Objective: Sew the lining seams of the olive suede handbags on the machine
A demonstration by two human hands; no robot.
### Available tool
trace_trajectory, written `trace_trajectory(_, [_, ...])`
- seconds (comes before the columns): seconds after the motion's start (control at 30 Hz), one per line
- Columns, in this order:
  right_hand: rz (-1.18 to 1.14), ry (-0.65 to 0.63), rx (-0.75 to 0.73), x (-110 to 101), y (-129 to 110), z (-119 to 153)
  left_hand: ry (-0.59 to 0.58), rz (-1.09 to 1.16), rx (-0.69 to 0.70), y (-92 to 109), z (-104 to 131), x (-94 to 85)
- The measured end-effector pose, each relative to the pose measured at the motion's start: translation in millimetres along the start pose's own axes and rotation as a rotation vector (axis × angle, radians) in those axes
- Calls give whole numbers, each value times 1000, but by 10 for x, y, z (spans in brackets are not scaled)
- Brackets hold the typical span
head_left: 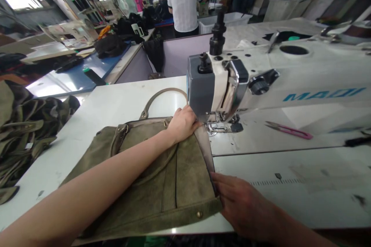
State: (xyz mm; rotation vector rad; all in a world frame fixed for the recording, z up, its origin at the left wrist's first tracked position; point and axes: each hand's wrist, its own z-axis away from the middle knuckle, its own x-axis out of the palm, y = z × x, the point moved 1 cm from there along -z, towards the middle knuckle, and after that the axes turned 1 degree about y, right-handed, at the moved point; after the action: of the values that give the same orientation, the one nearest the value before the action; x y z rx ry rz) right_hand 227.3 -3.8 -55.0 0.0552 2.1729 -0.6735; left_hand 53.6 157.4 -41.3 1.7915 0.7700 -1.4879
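Observation:
An olive-green handbag (191,177) lies on its side on the white sewing table, with one looped handle (162,92) standing up behind it. My left hand (183,124) grips the bag's upper right corner, close to the presser foot (222,127) of the sewing machine (278,73). The fingers are closed there, and the edge beneath them is partly hidden. Lower down, my right hand (240,200) pinches the bag's right side edge near its base, where a brass stud (199,214) shows. A pale strip of lining (204,146) is visible between the two hands.
Pink-handled thread snips (290,129) lie on the machine bed at right. Several more olive bags (26,123) are heaped at the left. Behind, a black thread cone (94,76) rests by a blue-topped table, and a person in a white shirt (185,2) stands facing away.

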Motion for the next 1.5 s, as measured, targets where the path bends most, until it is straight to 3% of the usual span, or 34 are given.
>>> trace_trajectory(0.47, [12,13,-21,2,-11,-108,-130,-16,111,-60,-225,-41])
trace_trajectory(0.67, [-45,-58,1,-21,-12,-24,-95,-4,55,-32,-120,2])
trace_trajectory(1.3, [-114,-65,61,-113,51,-22,-30,10,-4,-9,-111,103])
trace_trajectory(1.5, [-105,-3,89,-132,129,-71,-30,-13,-1,-132,-256,159])
